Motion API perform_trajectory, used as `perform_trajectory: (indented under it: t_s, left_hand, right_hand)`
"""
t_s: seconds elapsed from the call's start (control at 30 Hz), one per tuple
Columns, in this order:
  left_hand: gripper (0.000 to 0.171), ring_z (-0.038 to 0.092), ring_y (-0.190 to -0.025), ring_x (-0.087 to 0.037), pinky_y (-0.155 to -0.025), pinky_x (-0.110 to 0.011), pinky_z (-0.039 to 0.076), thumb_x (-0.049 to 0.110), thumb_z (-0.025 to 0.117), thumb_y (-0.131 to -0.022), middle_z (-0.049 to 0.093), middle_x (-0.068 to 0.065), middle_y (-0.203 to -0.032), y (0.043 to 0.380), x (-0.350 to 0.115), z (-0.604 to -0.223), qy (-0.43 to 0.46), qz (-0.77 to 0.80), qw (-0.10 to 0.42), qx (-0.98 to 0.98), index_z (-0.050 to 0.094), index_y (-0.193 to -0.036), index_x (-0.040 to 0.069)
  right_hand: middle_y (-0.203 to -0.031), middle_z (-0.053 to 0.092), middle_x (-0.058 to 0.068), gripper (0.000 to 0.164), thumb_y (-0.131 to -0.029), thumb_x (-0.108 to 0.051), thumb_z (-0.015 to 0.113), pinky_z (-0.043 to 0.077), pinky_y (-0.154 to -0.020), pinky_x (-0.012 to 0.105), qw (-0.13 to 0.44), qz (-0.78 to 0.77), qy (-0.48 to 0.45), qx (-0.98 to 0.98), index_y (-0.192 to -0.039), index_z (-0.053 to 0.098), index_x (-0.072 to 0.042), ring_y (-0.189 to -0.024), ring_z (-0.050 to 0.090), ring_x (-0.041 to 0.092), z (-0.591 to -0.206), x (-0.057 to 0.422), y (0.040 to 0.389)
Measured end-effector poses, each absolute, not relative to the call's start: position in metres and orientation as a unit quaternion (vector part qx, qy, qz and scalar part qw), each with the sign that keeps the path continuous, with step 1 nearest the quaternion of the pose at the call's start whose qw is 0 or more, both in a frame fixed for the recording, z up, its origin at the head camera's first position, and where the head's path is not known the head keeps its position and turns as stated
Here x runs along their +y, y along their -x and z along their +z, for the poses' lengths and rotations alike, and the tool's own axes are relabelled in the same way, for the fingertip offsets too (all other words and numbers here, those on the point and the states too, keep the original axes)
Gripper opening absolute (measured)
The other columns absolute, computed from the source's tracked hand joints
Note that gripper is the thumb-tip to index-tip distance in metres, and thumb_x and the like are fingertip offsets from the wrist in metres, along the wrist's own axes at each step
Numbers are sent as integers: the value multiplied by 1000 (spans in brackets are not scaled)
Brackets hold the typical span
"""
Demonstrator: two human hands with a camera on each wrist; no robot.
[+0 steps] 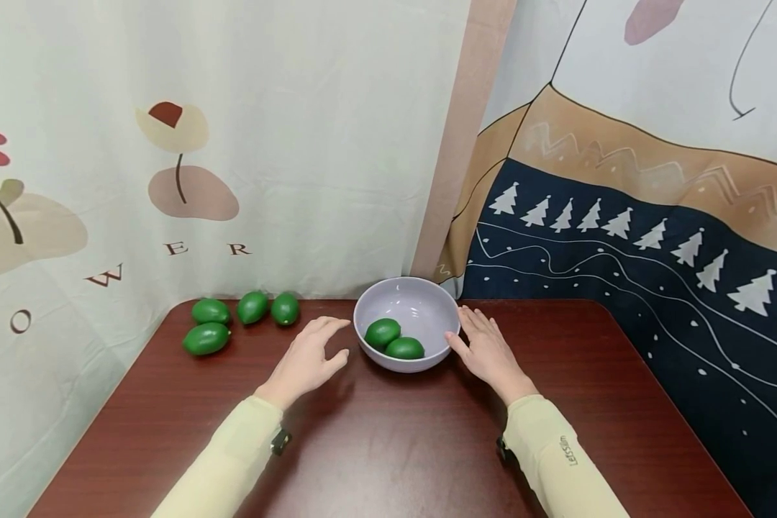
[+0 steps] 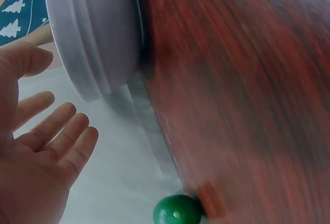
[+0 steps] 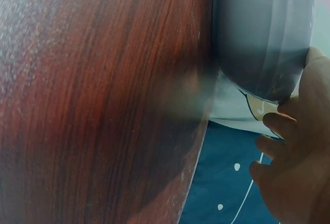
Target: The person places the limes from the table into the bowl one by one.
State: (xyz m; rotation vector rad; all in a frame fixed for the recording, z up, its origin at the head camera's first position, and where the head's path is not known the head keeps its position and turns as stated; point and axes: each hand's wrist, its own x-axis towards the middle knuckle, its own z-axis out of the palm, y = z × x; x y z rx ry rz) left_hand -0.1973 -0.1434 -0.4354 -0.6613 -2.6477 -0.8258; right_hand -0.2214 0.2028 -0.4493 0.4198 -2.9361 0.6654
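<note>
Long, pale yellow-green fabric sleeves (image 1: 233,453) are worn, the right one printed with dark lettering (image 1: 568,451), possibly "LetsSlim"; on each inner side, a small black device (image 1: 280,442) is worn.

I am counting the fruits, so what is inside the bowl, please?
Two green fruits lie inside the bowl, near each other; what is directly beneath them is covered.

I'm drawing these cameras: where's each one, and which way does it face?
Head: worn there, facing forward and down at the table, bowl and green fruits; left hand, right hand and sleeves show.
Left wrist: on that wrist, facing the bowl's outside and one fruit, past the left fingers.
Right wrist: on that wrist, facing the bowl's outside, past the right fingers.
Both wrist views share bowl and table.
</note>
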Motion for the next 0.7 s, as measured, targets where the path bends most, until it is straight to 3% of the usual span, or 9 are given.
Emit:
perform_trajectory:
  t_s: [0.7]
  left_hand:
    - [53, 53, -129, -35, -105, -55, 46, 14, 72, -90, 61, -14, -135, 189, -192, -443, 182, -266, 144, -936, 60, -141, 5]
  right_hand:
    - [-164, 34, 23, 71, -106, -45, 52, 16, -124, 60, 38, 214, -124, -968, -159, 36, 0, -155, 23, 43, -448, 202, 221]
